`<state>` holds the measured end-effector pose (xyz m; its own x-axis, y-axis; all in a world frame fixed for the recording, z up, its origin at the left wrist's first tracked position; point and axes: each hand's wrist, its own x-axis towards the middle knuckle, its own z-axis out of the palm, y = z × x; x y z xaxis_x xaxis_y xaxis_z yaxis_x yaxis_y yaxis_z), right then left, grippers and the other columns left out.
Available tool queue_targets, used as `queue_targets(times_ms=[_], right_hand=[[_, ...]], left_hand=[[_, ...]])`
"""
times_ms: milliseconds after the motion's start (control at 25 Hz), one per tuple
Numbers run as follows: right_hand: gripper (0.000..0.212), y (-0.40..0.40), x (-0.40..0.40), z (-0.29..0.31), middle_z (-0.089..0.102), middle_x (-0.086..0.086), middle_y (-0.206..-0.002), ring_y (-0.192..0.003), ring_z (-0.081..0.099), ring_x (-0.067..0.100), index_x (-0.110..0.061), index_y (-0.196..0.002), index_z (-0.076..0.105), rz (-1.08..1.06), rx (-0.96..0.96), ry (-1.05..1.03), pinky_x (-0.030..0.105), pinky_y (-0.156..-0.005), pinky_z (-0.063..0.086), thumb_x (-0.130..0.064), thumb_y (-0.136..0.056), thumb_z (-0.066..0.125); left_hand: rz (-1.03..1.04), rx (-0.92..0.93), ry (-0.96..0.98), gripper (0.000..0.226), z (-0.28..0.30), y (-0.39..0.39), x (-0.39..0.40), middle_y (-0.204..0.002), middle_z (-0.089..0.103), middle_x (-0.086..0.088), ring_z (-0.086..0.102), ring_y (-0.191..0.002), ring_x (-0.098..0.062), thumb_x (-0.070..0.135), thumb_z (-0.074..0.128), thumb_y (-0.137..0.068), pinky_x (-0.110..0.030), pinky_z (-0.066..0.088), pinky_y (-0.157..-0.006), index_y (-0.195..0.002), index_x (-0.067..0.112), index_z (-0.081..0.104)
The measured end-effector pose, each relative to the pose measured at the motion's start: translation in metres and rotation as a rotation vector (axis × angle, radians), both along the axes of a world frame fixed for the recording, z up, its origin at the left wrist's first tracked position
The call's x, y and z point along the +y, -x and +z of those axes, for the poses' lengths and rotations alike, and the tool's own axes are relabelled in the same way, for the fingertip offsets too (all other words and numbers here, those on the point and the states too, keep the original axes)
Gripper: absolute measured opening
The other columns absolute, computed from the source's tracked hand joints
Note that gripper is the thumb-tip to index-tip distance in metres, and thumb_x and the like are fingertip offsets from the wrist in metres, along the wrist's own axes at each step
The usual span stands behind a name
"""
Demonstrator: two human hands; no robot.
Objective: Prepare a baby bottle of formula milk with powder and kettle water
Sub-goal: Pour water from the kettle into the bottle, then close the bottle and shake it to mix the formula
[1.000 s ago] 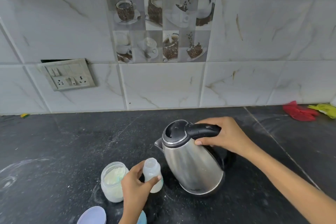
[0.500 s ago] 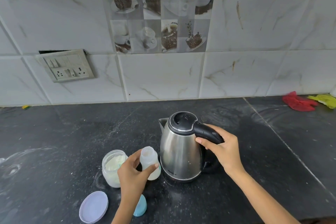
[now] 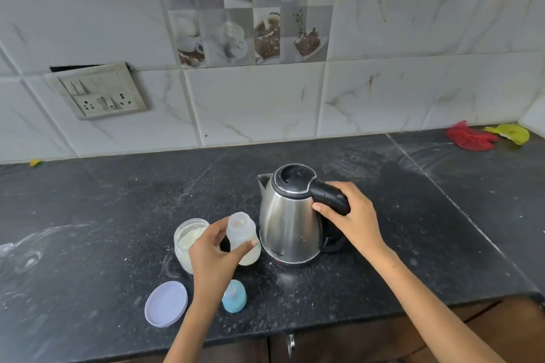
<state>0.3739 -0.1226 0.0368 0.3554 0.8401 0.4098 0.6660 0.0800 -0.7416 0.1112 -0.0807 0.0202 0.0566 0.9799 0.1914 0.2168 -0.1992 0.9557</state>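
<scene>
Your left hand (image 3: 211, 256) grips the open bottle (image 3: 242, 237); your right (image 3: 352, 216) wraps the kettle (image 3: 290, 222) handle. With the teat (image 3: 234, 299) off, a nudge could spill it. The bottle is translucent, pale liquid low inside, between jar (image 3: 188, 240) and kettle, the lid (image 3: 166, 303) nearer you.

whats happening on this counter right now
A person is making a baby bottle. The left hand holds the open bottle upright on the black counter, while the right hand grips the handle of the steel kettle, which stands upright beside it. An open jar of powder sits to the left, with its lid and the blue bottle cap lying nearer the edge.
</scene>
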Motion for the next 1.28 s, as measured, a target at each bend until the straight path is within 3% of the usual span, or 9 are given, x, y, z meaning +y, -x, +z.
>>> queue_targets(times_ms=[120,240,320,440,560,680,880,1040,1280], right_hand=[[0.054,0.01,-0.013,0.004,0.057,-0.001,-0.127,-0.114,0.054,0.012,-0.015,-0.124,0.06,-0.162,-0.3,-0.108,0.025,-0.086,0.049,-0.037,-0.079,0.079],[0.029,0.047,-0.026,0.0,0.065,0.007,-0.115,-0.105,0.06,0.017,-0.005,-0.109,0.069,-0.182,-0.404,-0.375,0.024,-0.086,0.052,-0.016,-0.083,0.077],[0.019,0.08,-0.028,-0.017,0.068,0.004,-0.109,-0.1,0.061,0.015,-0.007,-0.103,0.072,-0.078,-0.379,-0.366,0.023,-0.083,0.053,-0.014,-0.085,0.074],[0.02,0.13,-0.032,-0.066,0.067,-0.004,-0.114,-0.107,0.059,0.009,-0.014,-0.104,0.072,0.07,-0.263,-0.169,0.026,-0.084,0.054,-0.026,-0.088,0.07],[0.044,0.167,-0.035,-0.109,0.055,-0.008,-0.136,-0.126,0.048,0.007,-0.022,-0.125,0.062,0.207,-0.149,0.111,0.026,-0.101,0.047,-0.044,-0.088,0.065],[0.064,0.183,-0.03,-0.13,0.039,-0.009,-0.151,-0.137,0.037,0.008,-0.027,-0.142,0.044,0.316,-0.163,0.305,0.025,-0.111,0.034,-0.039,-0.084,0.07],[0.06,0.179,-0.028,-0.132,0.056,-0.006,-0.134,-0.118,0.058,0.015,-0.024,-0.136,0.05,0.262,-0.113,0.299,0.032,-0.092,0.052,-0.019,-0.081,0.076],[0.06,0.157,-0.034,-0.13,0.06,-0.009,-0.126,-0.112,0.059,0.011,-0.025,-0.132,0.053,0.107,0.006,0.231,0.029,-0.087,0.053,-0.022,-0.078,0.08],[0.061,0.145,-0.046,-0.132,0.062,-0.014,-0.122,-0.111,0.061,0.008,-0.031,-0.128,0.055,0.016,0.091,0.204,0.037,-0.082,0.059,-0.018,-0.075,0.082]], left_hand=[[0.023,0.012,-0.019,0.051,0.006,0.011,-0.008,-0.096,0.07,0.013,0.061,-0.093,0.009,0.018,0.09,-0.055,-0.013,0.044,-0.082,-0.101,0.025,0.068],[0.063,0.021,-0.025,0.051,0.01,0.029,-0.014,-0.093,0.071,0.015,0.062,-0.092,0.005,0.023,0.091,-0.053,-0.019,0.047,-0.084,-0.098,0.029,0.068],[0.081,0.026,-0.023,0.051,0.01,0.043,-0.019,-0.091,0.072,0.016,0.065,-0.093,-0.003,0.024,0.092,-0.051,-0.025,0.05,-0.084,-0.096,0.033,0.068],[0.107,0.058,-0.043,0.052,0.001,0.062,-0.031,-0.089,0.07,0.018,0.066,-0.089,-0.005,0.025,0.092,-0.05,-0.019,0.05,-0.075,-0.092,0.041,0.065],[0.134,0.048,-0.06,0.054,-0.012,0.074,-0.04,-0.095,0.069,0.015,0.065,-0.088,0.001,0.019,0.091,-0.053,-0.009,0.049,-0.074,-0.099,0.029,0.066],[0.142,0.026,-0.035,0.052,-0.026,0.08,-0.042,-0.096,0.07,0.009,0.062,-0.092,0.002,0.016,0.09,-0.055,-0.002,0.045,-0.074,-0.103,0.017,0.068],[0.127,-0.025,0.005,0.052,-0.043,0.074,-0.041,-0.098,0.068,0.01,0.061,-0.093,0.004,0.014,0.089,-0.057,-0.004,0.045,-0.075,-0.103,0.019,0.065],[0.082,0.002,-0.018,0.052,-0.055,0.056,-0.037,-0.098,0.066,0.011,0.064,-0.092,-0.004,0.021,0.09,-0.056,-0.014,0.051,-0.073,-0.098,0.034,0.061],[0.012,0.024,-0.046,0.055,-0.073,0.029,-0.036,-0.1,0.062,0.016,0.06,-0.098,-0.005,0.025,0.09,-0.056,-0.014,0.051,-0.078,-0.1,0.034,0.058]])
